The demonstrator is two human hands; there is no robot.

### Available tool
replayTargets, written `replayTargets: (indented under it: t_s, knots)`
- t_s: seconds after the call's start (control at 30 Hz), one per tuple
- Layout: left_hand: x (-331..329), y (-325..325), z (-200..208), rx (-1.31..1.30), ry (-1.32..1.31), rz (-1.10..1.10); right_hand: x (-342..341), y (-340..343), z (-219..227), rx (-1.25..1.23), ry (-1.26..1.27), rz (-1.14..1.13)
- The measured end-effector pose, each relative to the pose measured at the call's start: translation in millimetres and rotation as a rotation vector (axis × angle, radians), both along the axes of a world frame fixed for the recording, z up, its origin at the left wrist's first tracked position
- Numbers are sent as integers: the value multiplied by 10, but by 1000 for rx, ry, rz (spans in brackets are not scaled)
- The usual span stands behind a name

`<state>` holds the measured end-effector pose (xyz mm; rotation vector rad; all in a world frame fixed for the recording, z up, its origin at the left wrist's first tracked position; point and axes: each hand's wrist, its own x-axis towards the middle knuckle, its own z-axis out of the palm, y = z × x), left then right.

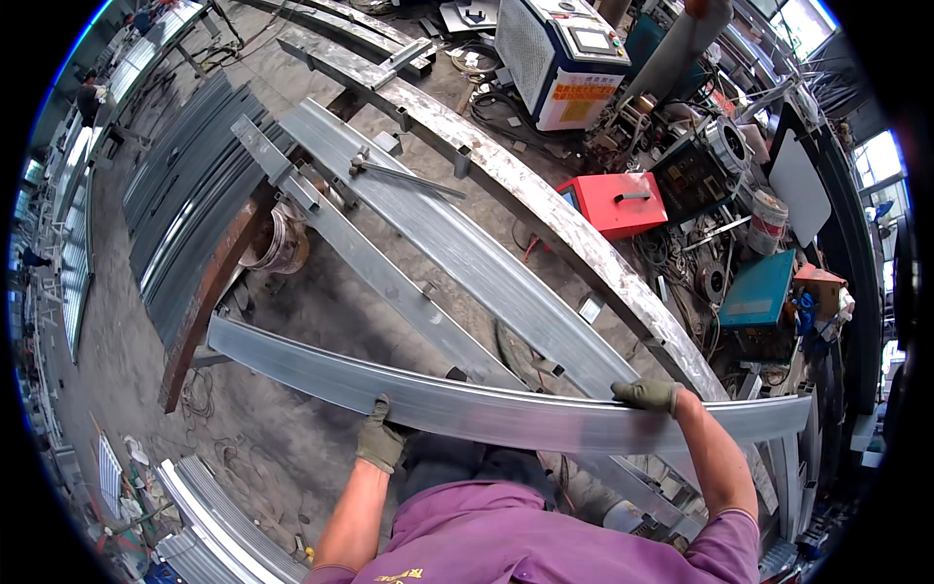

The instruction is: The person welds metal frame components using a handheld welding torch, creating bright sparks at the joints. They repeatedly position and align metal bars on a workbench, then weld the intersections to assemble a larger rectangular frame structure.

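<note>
Steel channel (506, 421) lay crosswise before you, over a longer ribbed rail (467, 238). Your left hand (379, 443) gripped its near edge, your right hand (648, 394) its far edge; keeping both sides level seemed wise.

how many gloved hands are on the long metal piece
2: the left hand at the near edge of the metal piece, and the right hand at its far edge. Any underneath would be hidden.
</note>
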<state>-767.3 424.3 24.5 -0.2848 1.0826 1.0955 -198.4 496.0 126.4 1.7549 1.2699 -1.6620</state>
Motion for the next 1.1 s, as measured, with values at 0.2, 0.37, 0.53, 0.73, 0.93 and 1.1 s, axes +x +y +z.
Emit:
replayTargets:
  t_s: [0.2,0.37,0.53,0.73,0.93,1.1]
  knots:
    - [-88,217,-97,-241,180,-8,-464,1002,-100,80,-186,391]
    - [17,477,-152,-411,306,-94,-308,1424,-813,123,-291,402]
    - [14,443,-174,-500,345,-60,-780,1944,-589,187,-152,497]
    - [38,389,-181,-575,308,-52,-935,2077,-746,233,-223,518]
    - [0,395,-186,-557,388,-111,-902,2083,-939,352,-258,375]
    - [-227,441,-412,-526,294,-200,-907,1799,-820,490,-249,438]
